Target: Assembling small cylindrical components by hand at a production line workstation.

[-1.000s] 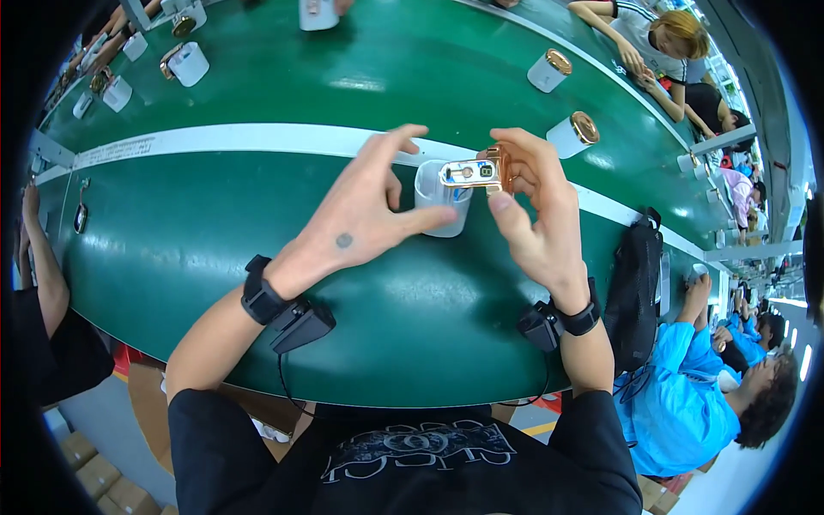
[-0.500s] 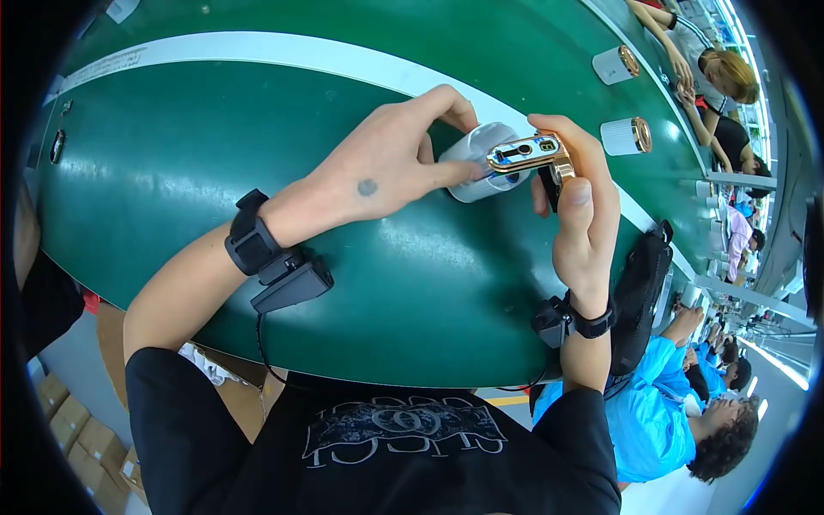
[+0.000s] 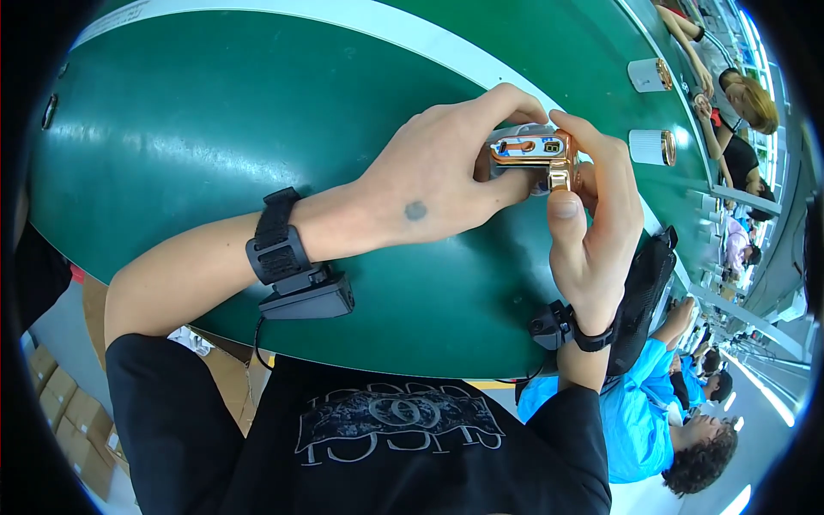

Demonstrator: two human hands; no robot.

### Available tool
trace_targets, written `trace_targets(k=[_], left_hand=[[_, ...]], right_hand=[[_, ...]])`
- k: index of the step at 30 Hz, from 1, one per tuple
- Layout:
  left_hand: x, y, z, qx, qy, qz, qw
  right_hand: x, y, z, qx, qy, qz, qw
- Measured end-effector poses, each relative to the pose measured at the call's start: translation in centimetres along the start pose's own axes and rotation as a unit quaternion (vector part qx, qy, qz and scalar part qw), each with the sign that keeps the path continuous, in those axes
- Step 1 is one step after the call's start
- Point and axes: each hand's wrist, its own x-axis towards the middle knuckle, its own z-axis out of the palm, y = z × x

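Note:
My left hand [image 3: 446,167] is closed round a whitish cylinder [image 3: 520,131], which is mostly hidden behind my fingers and a gold part. My right hand [image 3: 599,210] grips that gold-trimmed part [image 3: 530,149], an oblong piece with a white face, a dark slot and a gold bracket at its right end. The thumb presses near the bracket's lower end. The gold part lies over the cylinder; whether the two are joined, I cannot tell. Both hands meet above the green table [image 3: 197,154].
Two white cylinders with gold ends [image 3: 650,75] [image 3: 652,147] lie on the far right. A black pouch [image 3: 642,292] is by my right forearm. A person in blue [image 3: 639,429] sits to the right; cardboard boxes [image 3: 81,421] stand at lower left. A white strip [image 3: 386,19] crosses the table.
My left hand has moved right with the cylinder, bringing it under the gold part in my right hand. The cylinder's open end, visible before, is now largely covered.

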Motion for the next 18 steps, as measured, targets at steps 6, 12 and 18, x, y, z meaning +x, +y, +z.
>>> trace_targets(k=[6,12,18], left_hand=[[-0.1,0.4,-0.1,0.035,-0.002,-0.016,0.999],[-0.1,-0.3,-1.0,0.014,-0.030,-0.037,0.999],[-0.7,-0.7,-0.8,-0.012,-0.011,0.023,1.000]], right_hand=[[0.1,-0.2,-0.3,-0.058,-0.004,0.014,0.998],[-0.5,0.1,-0.4,0.010,0.007,0.122,0.992],[-0.4,0.2,-0.3,0.025,-0.005,0.123,0.992]])
